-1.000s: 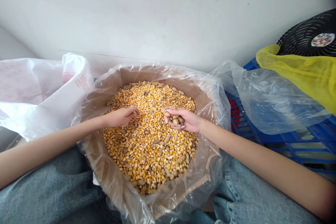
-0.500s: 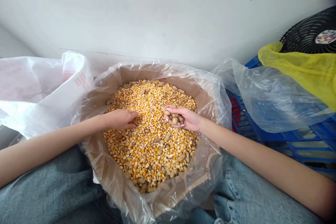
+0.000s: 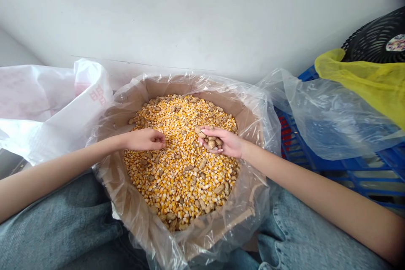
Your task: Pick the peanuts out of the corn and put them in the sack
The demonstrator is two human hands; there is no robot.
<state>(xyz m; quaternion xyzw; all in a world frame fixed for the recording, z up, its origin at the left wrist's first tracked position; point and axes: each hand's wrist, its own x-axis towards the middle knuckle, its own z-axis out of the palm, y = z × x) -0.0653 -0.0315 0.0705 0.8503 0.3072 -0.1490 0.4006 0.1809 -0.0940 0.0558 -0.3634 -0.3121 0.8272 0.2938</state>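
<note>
Yellow and white corn kernels fill a cardboard box lined with clear plastic, and unshelled peanuts are scattered among them. Over the left part of the corn, my left hand is closed with its fingers curled in. Whatever those fingers hold, if anything, is hidden. On the right side, my right hand is turned palm up, its fingers wrapped around several peanuts. One peanut sits between its thumb and fingertips.
A white plastic bag lies left of the box. To the right, a blue plastic crate carries a clear plastic sheet and a yellow bag. A black fan stands behind them. The white wall rises behind the box.
My left hand has lifted slightly off the corn, and its fingers have curled inward. My right hand stays almost still with its peanuts.
</note>
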